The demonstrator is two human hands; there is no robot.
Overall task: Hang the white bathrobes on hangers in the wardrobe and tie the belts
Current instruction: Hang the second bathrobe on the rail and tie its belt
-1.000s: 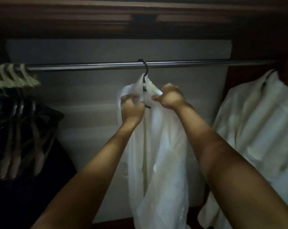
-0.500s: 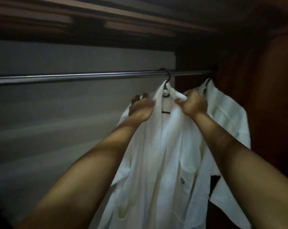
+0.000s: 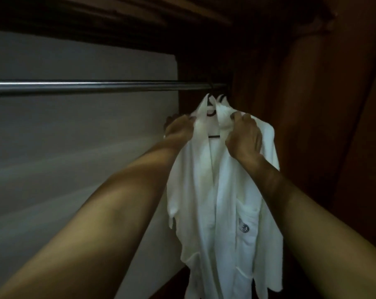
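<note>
White robe (image 3: 221, 190) hanging from rail (image 3: 96, 86) at wardrobe's right end. Left hand (image 3: 179, 128) gripping left collar, right hand (image 3: 243, 134) clutching right shoulder. Likely soft, limp, fairly heavy towelling; best held at the shoulders over the hanger (image 3: 214, 135).

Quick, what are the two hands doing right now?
Left hand: grips the white bathrobe at its left shoulder.
Right hand: grips the bathrobe's right collar.

White bathrobe (image 3: 221, 190) hangs open-fronted on a dark hanger (image 3: 212, 113) (belt unseen) — at the rail's (image 3: 96, 85) right end.
</note>
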